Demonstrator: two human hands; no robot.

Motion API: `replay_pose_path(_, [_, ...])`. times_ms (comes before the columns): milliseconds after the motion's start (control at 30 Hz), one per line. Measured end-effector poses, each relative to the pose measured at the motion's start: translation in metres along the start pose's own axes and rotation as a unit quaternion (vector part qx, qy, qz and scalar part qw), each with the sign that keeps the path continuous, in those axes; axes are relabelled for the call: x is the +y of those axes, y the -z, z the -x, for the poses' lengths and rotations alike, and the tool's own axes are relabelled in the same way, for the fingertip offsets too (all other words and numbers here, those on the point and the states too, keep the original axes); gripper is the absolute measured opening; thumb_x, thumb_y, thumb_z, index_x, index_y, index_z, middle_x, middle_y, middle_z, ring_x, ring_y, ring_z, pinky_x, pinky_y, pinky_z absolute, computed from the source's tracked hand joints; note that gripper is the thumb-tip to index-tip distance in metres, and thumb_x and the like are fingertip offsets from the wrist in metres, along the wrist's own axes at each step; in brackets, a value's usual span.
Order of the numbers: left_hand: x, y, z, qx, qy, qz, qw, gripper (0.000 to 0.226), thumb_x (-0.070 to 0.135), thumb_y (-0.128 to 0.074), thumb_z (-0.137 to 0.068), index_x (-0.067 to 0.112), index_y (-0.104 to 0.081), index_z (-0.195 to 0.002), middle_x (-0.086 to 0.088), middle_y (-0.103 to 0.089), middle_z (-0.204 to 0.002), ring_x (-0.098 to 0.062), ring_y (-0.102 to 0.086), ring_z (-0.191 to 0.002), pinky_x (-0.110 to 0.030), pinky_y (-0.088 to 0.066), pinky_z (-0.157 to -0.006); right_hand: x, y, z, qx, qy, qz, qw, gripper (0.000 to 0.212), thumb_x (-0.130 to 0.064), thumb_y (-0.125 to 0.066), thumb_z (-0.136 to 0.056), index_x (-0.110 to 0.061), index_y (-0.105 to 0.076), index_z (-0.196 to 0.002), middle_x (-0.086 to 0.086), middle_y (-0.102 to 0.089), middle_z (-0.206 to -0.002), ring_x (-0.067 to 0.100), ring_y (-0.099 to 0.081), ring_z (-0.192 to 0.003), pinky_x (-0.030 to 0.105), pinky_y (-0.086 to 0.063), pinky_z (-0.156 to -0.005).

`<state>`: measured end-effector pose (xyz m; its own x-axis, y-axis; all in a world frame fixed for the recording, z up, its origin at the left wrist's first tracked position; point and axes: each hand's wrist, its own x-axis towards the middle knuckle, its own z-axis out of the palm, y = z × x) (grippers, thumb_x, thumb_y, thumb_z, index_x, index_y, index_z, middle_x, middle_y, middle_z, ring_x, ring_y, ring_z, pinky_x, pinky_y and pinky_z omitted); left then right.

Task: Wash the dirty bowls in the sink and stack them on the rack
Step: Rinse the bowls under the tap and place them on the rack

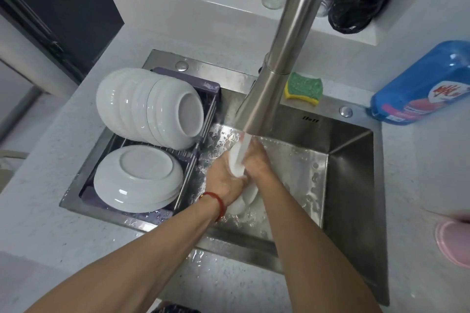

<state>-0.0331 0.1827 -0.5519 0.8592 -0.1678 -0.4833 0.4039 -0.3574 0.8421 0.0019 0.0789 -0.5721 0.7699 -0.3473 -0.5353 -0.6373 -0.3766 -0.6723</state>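
In the middle of the frame, under the tap [264, 99], the left hand [223, 178] and right hand [256, 162] are gripping a white bowl [237, 162]; turning it slowly should rinse every side.

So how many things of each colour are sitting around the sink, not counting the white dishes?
Blue: 1, the detergent bottle
Green and yellow: 1, the sponge
Pink: 1, an object cut off at the right edge
Total: 3
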Motion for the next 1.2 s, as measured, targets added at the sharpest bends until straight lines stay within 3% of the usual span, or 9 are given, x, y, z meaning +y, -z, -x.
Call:
replay_pose_path(233, [-0.005,0.026,-0.035,-0.035,0.147,0.22,0.964,0.063,0.008,-0.085,-0.067,0.017,-0.068,-0.127,-0.014,-0.074,-0.119,-0.039,-0.068,-0.109,-0.058,-0.06,-0.085,0.091,0.036,0.014,-0.049,-0.186,-0.402,0.895,0.067,-0.06,-0.078,-0.08,-0.014,-0.07,-0.128,0.012,-0.07,-0.131,0.035,-0.066,-0.12,0.061,-0.049,-0.105])
replay_pose_path(367, [0.005,0.024,-0.038,-0.055,0.122,0.031,0.991,0.055,0.045,-0.059,-0.1,0.026,-0.051,-0.15,-0.009,-0.058,-0.145,-0.034,-0.062,-0.124,-0.052,-0.053,-0.104,0.069,0.051,0.049,-0.015,-0.111,-0.482,0.869,0.045,-0.037,-0.072,-0.093,-0.006,-0.068,-0.125,0.015,-0.072,-0.125,0.036,-0.067,-0.117,0.057,-0.054,-0.099])
replay_pose_path(433, [0.016,0.017,-0.028,-0.089,0.116,-0.038,0.989,0.048,0.047,-0.034,-0.111,0.019,-0.051,-0.145,-0.012,-0.058,-0.14,-0.034,-0.057,-0.128,-0.045,-0.051,-0.103,0.046,0.044,0.066,0.029,-0.041,-0.383,0.922,0.026,-0.027,-0.068,-0.098,-0.01,-0.064,-0.118,0.01,-0.073,-0.112,0.03,-0.07,-0.103,0.042,-0.06,-0.08])
replay_pose_path(533, [0.026,0.018,-0.022,-0.163,0.18,0.163,0.956,0.067,0.07,-0.03,-0.103,0.014,-0.067,-0.099,-0.008,-0.072,-0.09,-0.027,-0.068,-0.085,-0.039,-0.059,-0.072,0.022,0.02,0.09,0.07,0.123,-0.05,0.989,0.018,-0.027,-0.066,-0.099,-0.019,-0.054,-0.111,0.001,-0.067,-0.098,0.02,-0.066,-0.083,0.028,-0.051,-0.058])
replay_pose_path(767, [-0.007,0.032,-0.046,-0.02,0.183,0.255,0.949,0.052,0.045,-0.044,-0.109,-0.001,-0.064,-0.123,-0.014,-0.078,-0.1,-0.03,-0.075,-0.091,-0.048,-0.063,-0.08,0.048,0.02,0.102,-0.039,0.227,0.257,0.939,0.06,-0.058,-0.053,-0.1,-0.018,-0.041,-0.143,0.002,-0.059,-0.136,0.026,-0.06,-0.116,0.043,-0.052,-0.094])
replay_pose_path(867, [-0.016,0.029,-0.04,-0.063,0.183,0.325,0.926,0.057,0.052,-0.037,-0.108,0.006,-0.062,-0.131,-0.017,-0.074,-0.121,-0.031,-0.072,-0.109,-0.044,-0.061,-0.083,0.048,0.029,0.078,-0.116,0.109,0.371,0.915,0.115,-0.093,-0.03,-0.083,-0.018,-0.001,-0.165,0.008,0.008,-0.172,0.027,0.001,-0.159,0.045,-0.007,-0.128])
replay_pose_path(967, [-0.022,0.017,-0.04,-0.075,0.173,0.383,0.904,0.064,0.056,-0.033,-0.107,0.005,-0.057,-0.139,-0.022,-0.068,-0.131,-0.037,-0.068,-0.119,-0.052,-0.057,-0.095,0.029,0.016,0.042,-0.115,0.077,0.322,0.937,0.099,-0.083,-0.017,-0.093,-0.02,0.01,-0.164,0.009,0.024,-0.169,0.024,0.026,-0.155,0.048,0.014,-0.126])
replay_pose_path(1100, [-0.029,0.006,-0.043,-0.052,0.165,0.391,0.904,0.069,0.063,-0.035,-0.104,0.009,-0.059,-0.14,-0.017,-0.069,-0.133,-0.031,-0.064,-0.127,-0.049,-0.042,-0.117,0.015,0.006,0.036,-0.102,0.225,0.407,0.88,0.065,-0.05,-0.018,-0.109,-0.027,0.004,-0.165,0.002,0.005,-0.173,0.028,0.015,-0.158,0.053,0.012,-0.125])
replay_pose_path(1200, [-0.041,0.005,-0.057,-0.007,0.188,0.352,0.917,0.085,0.077,-0.043,-0.092,0.005,-0.065,-0.132,-0.021,-0.074,-0.119,-0.036,-0.072,-0.112,-0.048,-0.055,-0.103,0.031,0.025,0.067,-0.21,0.35,0.392,0.824,0.056,-0.041,-0.01,-0.11,-0.026,-0.019,-0.163,-0.003,-0.017,-0.171,0.019,-0.013,-0.157,0.046,-0.006,-0.128])
